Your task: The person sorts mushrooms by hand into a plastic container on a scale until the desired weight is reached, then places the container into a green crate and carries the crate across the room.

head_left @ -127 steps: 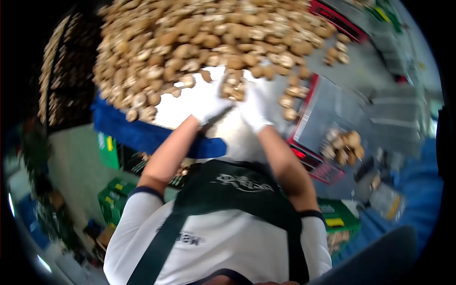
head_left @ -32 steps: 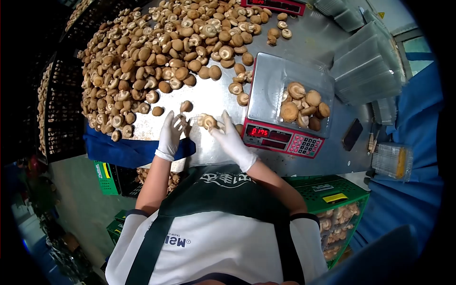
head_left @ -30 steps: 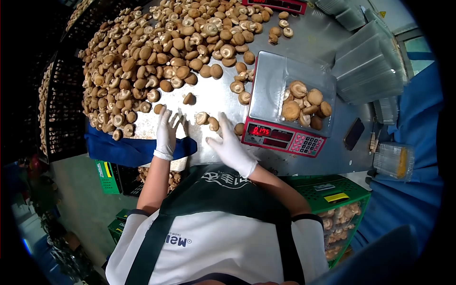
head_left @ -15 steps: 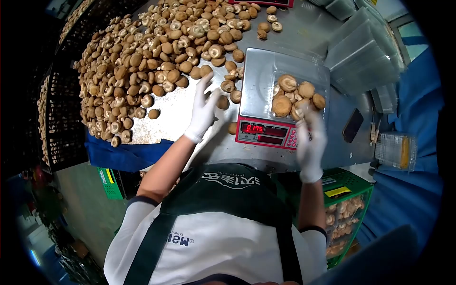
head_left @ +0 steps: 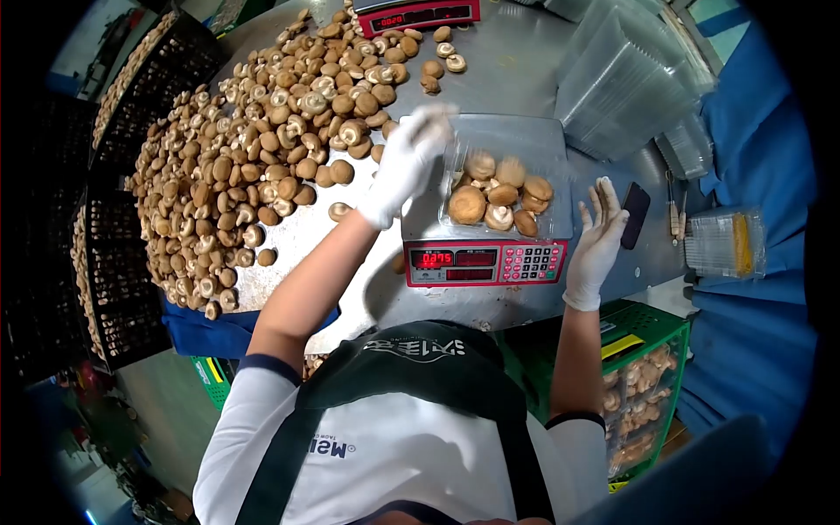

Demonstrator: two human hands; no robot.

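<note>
A clear plastic box [head_left: 446, 197] with several brown mushrooms [head_left: 466, 206] in it rests on the steel pan of a red digital scale [head_left: 486, 262]. My left hand [head_left: 407, 166], in a white glove, is at the box's far left corner. Its fingertips are smeared by motion, so whether they hold anything cannot be told. To the right of the scale, my gloved right hand [head_left: 597, 245] is held with its fingers apart and nothing in it. A phone [head_left: 635, 215] lies just beyond that hand.
A big heap of mushrooms [head_left: 262, 153] covers the table's left side, beside black crates [head_left: 131, 254]. Stacked clear boxes [head_left: 612, 83] stand at the back right. A second red scale [head_left: 418, 15] is at the far edge. Below right sits a green crate [head_left: 643, 385] of packed mushrooms.
My right hand has moved away from the box to the right and opened. The left hand has gone from beside the heap to the box's corner. More mushrooms show in the box.
</note>
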